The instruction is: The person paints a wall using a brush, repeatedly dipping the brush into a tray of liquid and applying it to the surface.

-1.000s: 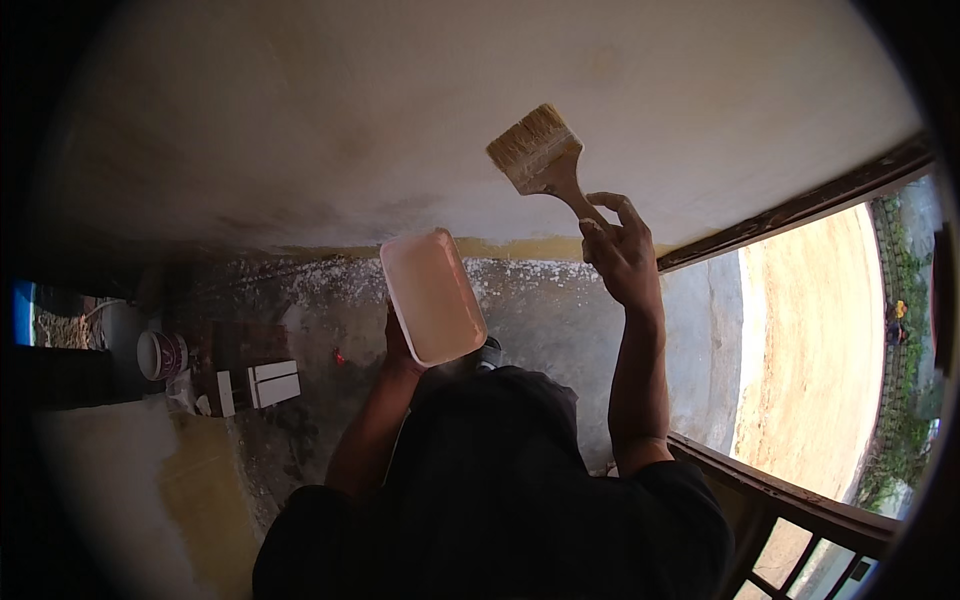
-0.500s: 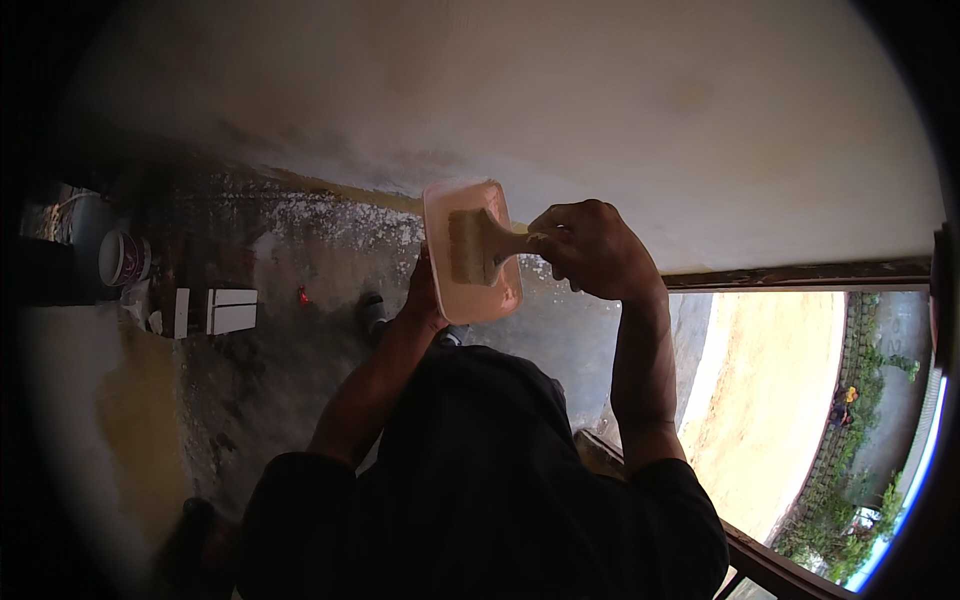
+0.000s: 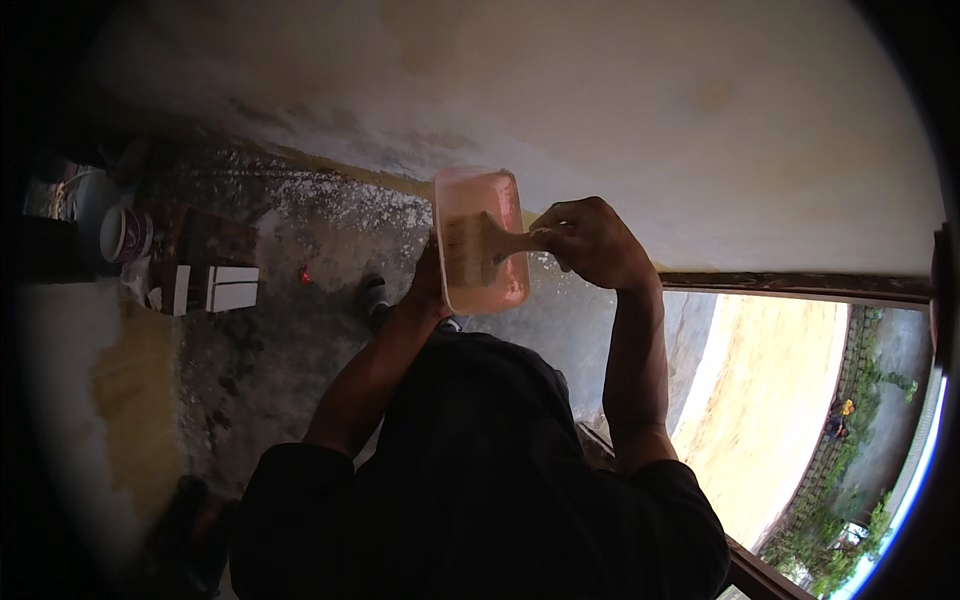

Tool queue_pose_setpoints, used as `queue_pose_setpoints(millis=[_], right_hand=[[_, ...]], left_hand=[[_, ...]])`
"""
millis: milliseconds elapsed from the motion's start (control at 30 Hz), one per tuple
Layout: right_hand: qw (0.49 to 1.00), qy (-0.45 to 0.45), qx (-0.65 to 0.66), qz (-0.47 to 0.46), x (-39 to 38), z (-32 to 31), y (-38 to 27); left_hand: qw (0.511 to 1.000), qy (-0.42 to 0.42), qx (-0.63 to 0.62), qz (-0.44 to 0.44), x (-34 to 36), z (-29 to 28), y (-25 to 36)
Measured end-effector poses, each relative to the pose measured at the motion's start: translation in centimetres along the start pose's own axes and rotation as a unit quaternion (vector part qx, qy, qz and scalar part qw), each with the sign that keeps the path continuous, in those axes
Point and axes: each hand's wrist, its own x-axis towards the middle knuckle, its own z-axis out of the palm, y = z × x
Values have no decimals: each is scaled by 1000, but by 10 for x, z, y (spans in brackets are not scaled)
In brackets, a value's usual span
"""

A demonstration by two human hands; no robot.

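In front of my chest, my left hand [image 3: 428, 278] supports a pinkish rectangular tub [image 3: 511, 205] from its left side; most of the fingers are hidden behind it. A wide paintbrush [image 3: 492, 242] lies over the tub's opening, its bristles pointing left inside the rim. The brush's handle reaches out past the tub's right side, where my right hand [image 3: 592, 240] pinches it. Beyond the tub rises a pale wall [image 3: 620, 110] with patchy, smeared colour. Whether the bristles touch the bottom of the tub, I cannot tell.
Paint splatters mark the grey floor [image 3: 290, 370]. To the left are a white bucket [image 3: 126, 234], white boxes [image 3: 232, 288] and a small red object [image 3: 304, 274]. A dark-framed opening [image 3: 770, 400] on the right shows bright ground and plants outside. A dark shape [image 3: 190, 540] sits lower left.
The tub, with the brush in it, has shifted slightly right and up in view. My right hand has moved a little up and left, still gripping the handle.
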Motion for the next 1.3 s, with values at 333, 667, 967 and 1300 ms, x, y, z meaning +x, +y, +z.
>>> queue_pose_setpoints(millis=[333,667,967,1300], right_hand=[[976,96,-190,-31,11,-9,-12],[942,59,-324,-65,-2,-22,-4],[903,13,-403,-149,-18,-7,-1],[872,58,-417,-250,-15,7,-1]], left_hand=[[994,-21,104,22,17,17,-13],[894,-29,432,113,19,25,-9],[998,5,67,-18,18,14,-7],[972,25,233,33,24,11,-8]])
